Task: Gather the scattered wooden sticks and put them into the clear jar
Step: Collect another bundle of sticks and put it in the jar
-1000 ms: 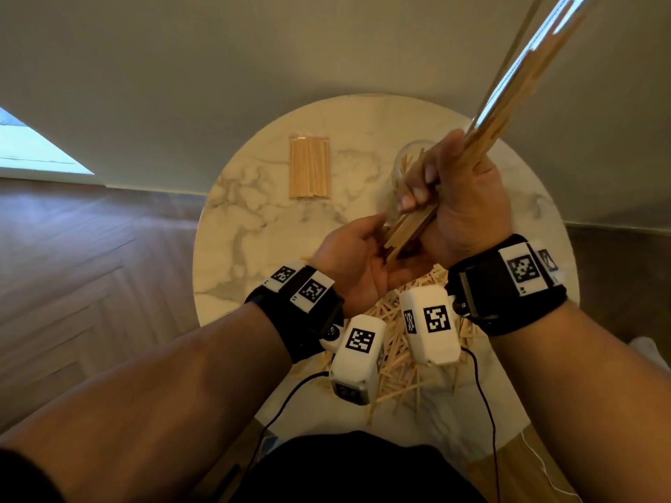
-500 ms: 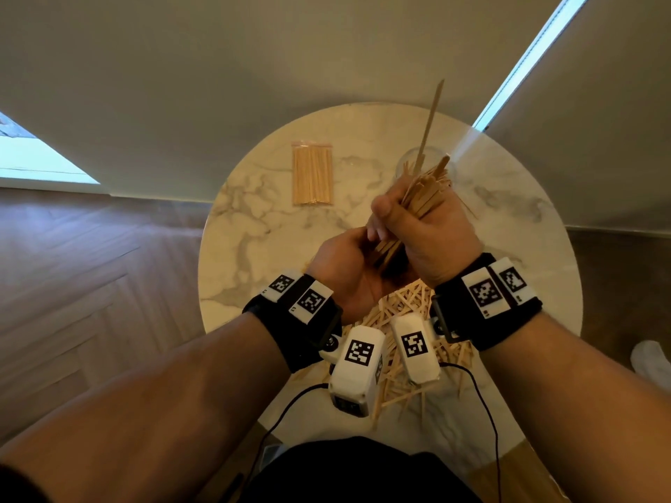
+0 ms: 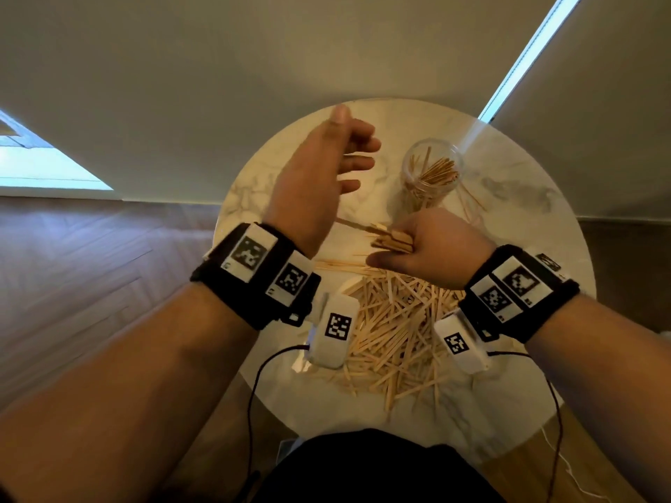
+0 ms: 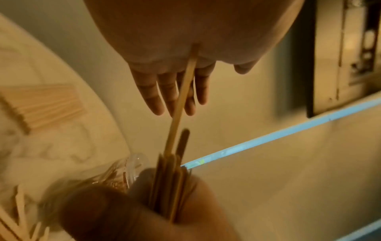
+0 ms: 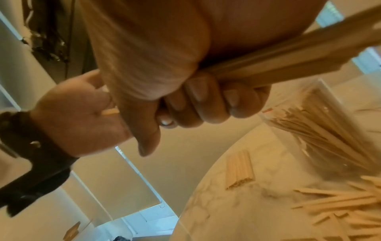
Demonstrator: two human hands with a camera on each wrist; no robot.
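Right hand: the right hand (image 3: 432,241) hangs low over the bench, its grip wrapped round a bundle of sticks (image 3: 392,240); the wrist view shows the fingers (image 5: 208,97) curled tight about the bundle, whose ends jut out toward the left hand.
Left hand: the left hand (image 3: 319,168) is raised above the far left part of the bench, its grip wide, fingers straight and spread, holding nothing. One long stick from the bundle (image 4: 181,101) reaches up across its palm; whether it touches the palm cannot be told.
Clear jar: the clear jar (image 3: 432,172) stands upright on the far right part of the bench, just beyond the right hand, with a sheaf of sticks leaning inside it.
Loose sticks: a broad heap of wooden sticks (image 3: 395,332) lies scattered on the near half of the bench, under and between the two wrists. A few thin ones (image 3: 470,201) lie just right of the jar.
Packet: a flat packet of sticks (image 5: 240,169) lies on the far left part of the bench, well apart from the jar; in the head view the left hand hides it.
Bench: a round, marble-patterned bench (image 3: 537,208) set against a plain wall, with wood floor (image 3: 90,255) to the left.
Wrist gear: each wrist carries a black band with printed markers and a white camera housing (image 3: 336,330) with a cable.
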